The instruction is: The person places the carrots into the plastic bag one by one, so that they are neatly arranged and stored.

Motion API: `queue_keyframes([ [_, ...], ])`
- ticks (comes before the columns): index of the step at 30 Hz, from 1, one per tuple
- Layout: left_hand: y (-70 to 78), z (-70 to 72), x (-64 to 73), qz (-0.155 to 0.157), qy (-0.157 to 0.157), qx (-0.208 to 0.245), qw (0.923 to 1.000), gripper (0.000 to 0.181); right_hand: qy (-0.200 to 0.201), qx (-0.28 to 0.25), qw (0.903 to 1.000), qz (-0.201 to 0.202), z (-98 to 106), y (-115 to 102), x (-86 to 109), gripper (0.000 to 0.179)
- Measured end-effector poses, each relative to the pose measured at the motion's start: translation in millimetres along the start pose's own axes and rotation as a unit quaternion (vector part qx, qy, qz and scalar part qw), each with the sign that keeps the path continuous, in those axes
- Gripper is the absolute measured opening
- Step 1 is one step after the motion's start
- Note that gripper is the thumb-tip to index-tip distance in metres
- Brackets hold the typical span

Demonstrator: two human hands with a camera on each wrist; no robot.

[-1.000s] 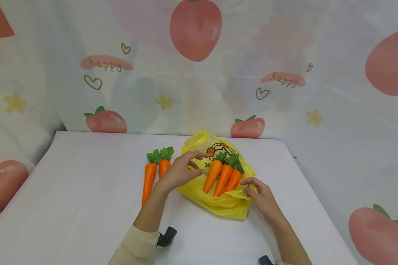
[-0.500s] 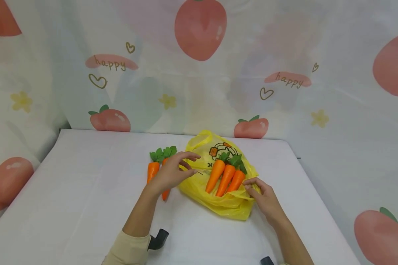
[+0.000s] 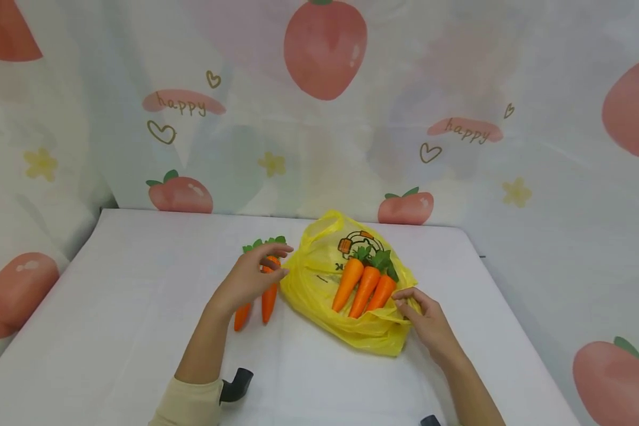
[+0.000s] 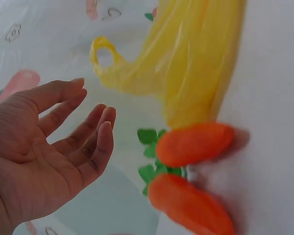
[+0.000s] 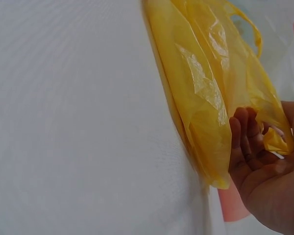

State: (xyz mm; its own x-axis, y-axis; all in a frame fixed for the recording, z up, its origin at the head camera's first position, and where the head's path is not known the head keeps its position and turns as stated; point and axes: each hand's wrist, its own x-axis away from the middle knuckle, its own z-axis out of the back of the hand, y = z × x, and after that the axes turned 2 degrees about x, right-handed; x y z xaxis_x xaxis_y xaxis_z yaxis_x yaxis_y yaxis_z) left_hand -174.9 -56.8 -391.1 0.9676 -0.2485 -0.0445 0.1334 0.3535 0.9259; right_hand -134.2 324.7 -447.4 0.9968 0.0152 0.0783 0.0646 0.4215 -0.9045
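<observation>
My left hand (image 3: pixel 247 277) hovers above two loose carrots with its fingers apart and nothing between them. One of these is the right-hand carrot (image 3: pixel 268 300); the left-hand carrot (image 3: pixel 242 318) is partly hidden behind my hand. The left wrist view has both orange roots and green leaves, clear of my fingers. To the right lies a yellow plastic bag (image 3: pixel 311 305), its mouth spread around several carrots, such as an orange carrot (image 3: pixel 347 285). At the bag's right edge my right hand (image 3: pixel 431 325) pinches the plastic; a yellow fold shows by its thumb in the right wrist view.
Everything lies on a white table (image 3: pixel 138 307) backed by a fruit-printed curtain (image 3: pixel 319 148). The bag's loop handle (image 4: pixel 104 54) stands up in the left wrist view. A black curved wrist mount (image 3: pixel 236 386) juts from the left sleeve (image 3: pixel 189 402).
My left hand has moved left, from above the bag to over the two loose carrots. My right hand stays at the bag's edge. The scene shifts slightly right in the head view.
</observation>
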Motion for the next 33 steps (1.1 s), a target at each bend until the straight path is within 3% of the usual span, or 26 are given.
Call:
queue_keyframes([
  [9,-30.1,31.3,1.5,0.071,0.033,-0.018,0.9968,0.043,0.003,0.01,0.9999,-0.005,-2.5,1.4,1.2,0.023],
  [25,-64.0,47.7,0.9,0.114,0.07,-0.01,0.9909,0.043,0.0,0.015,0.9999,-0.001,-0.4,-4.1,2.7,0.025],
  [33,-75.2,48.3,-0.3,0.142,0.017,-0.011,0.9897,0.052,0.002,0.014,0.9999,0.004,0.9,-1.6,1.6,0.023],
])
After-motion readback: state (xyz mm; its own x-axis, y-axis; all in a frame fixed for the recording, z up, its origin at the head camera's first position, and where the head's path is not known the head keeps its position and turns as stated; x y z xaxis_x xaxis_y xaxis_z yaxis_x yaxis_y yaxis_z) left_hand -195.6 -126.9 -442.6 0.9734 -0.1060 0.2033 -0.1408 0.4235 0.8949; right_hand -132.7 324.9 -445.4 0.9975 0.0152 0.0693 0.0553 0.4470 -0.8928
